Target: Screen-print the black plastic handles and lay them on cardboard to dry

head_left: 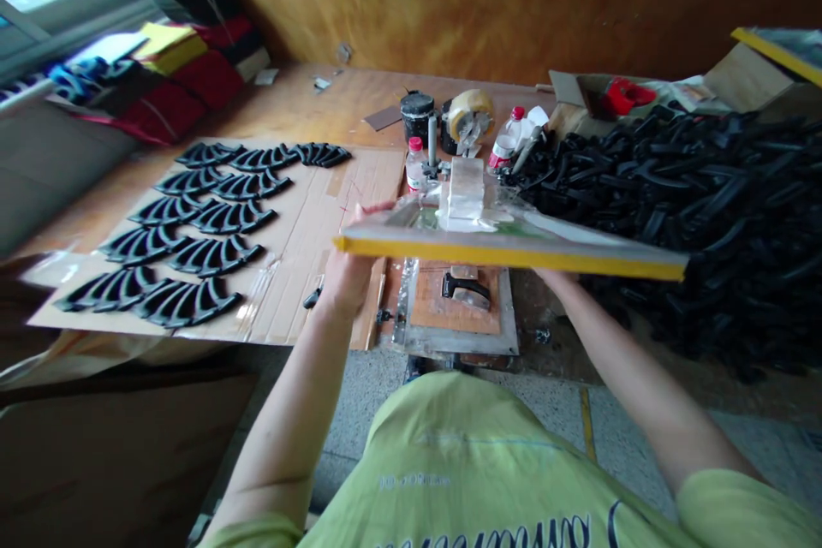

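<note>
A printing screen frame [507, 255] with a yellow front edge is raised above a small printing base [449, 334]. A black curved plastic part [463, 284] lies on the base's orange pad. My left hand [347, 274] grips the frame at its left end, fingers curled round the edge. My right hand is hidden behind the frame's right half; only its forearm [616, 351] shows. A squeegee block [466, 193] rests on the screen.
Rows of black curved parts [186, 231] lie on cardboard [308, 231] at the left. A big heap of black parts [693, 188] fills the right. Bottles [416, 164], a tape roll [470, 113] and a black jar [417, 113] stand behind the frame.
</note>
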`<state>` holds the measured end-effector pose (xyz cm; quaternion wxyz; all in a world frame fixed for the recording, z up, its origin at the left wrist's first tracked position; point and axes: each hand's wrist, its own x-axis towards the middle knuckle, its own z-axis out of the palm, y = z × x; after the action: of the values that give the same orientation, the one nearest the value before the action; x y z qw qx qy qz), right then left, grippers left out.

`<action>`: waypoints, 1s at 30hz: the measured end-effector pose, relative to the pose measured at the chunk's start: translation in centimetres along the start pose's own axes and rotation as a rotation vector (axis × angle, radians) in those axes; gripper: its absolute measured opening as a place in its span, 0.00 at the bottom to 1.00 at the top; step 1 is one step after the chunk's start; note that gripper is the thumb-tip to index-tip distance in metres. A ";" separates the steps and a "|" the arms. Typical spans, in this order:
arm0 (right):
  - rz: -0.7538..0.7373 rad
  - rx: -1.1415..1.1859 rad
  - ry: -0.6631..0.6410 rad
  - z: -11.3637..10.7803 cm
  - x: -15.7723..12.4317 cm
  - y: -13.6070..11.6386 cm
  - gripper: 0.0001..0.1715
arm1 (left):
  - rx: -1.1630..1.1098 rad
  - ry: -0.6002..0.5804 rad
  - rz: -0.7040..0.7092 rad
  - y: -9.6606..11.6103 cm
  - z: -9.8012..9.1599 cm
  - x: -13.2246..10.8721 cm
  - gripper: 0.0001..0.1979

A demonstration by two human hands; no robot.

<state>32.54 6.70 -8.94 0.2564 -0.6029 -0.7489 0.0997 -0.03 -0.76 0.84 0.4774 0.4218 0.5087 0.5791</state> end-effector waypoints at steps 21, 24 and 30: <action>-0.038 -0.045 -0.223 3.1 -6.2 -0.3 0.12 | -0.062 0.226 -0.640 -12.2 -5.3 -8.0 0.15; 0.342 -0.136 -0.128 0.1 -3.3 7.7 0.19 | 0.253 0.421 -0.624 -13.6 -12.8 -6.8 0.16; 0.488 -0.146 -0.141 -1.0 -3.4 15.1 0.31 | 0.845 0.437 -0.807 -16.5 -20.1 -7.2 0.23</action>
<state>46.38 7.06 -15.89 0.1275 -0.7742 -0.6025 0.1460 -16.16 -11.17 -18.12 0.3354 0.2206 0.8991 0.1748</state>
